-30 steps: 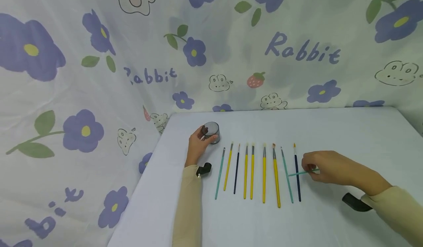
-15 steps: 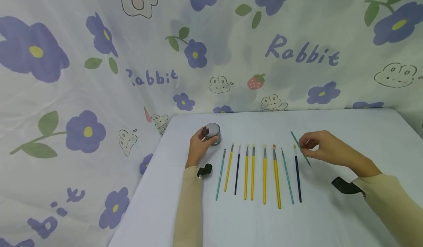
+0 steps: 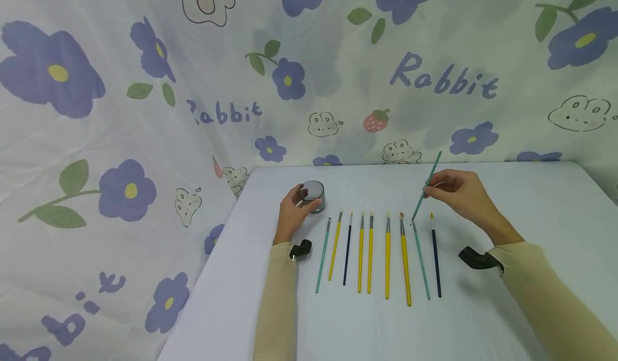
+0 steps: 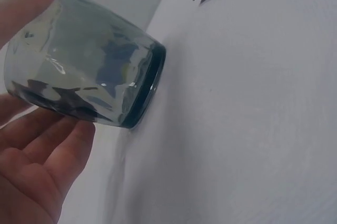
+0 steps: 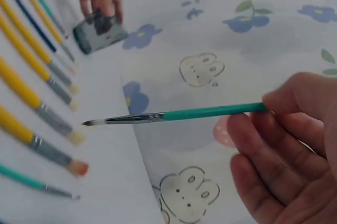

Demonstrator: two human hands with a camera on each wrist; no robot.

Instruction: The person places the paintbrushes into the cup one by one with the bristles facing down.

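Far left on the table, my left hand (image 3: 291,213) grips a clear greyish drinking glass (image 4: 100,60), thumb on one side and fingers on the other. Whether its base rests flat on the cloth I cannot tell. My right hand (image 3: 458,194) pinches a thin teal paintbrush (image 5: 205,112) between thumb and fingers. The brush is raised and slanted, its bristle end pointing down and left in the head view. Below it lies another teal paintbrush (image 3: 421,264), with a dark blue paintbrush (image 3: 436,259) to the right.
Several more paintbrushes lie in a spaced row, bristles away from me, including a thick yellow paintbrush (image 3: 405,267) and a teal paintbrush (image 3: 322,259) at the left end. White cloth covers the table (image 3: 357,329). A patterned curtain (image 3: 338,82) hangs behind and at the left.
My right hand has lifted away from the table's right side, moving farther back and leftward. The teal paintbrush in it has swung from nearly level to steep. The left hand stays on the glass.
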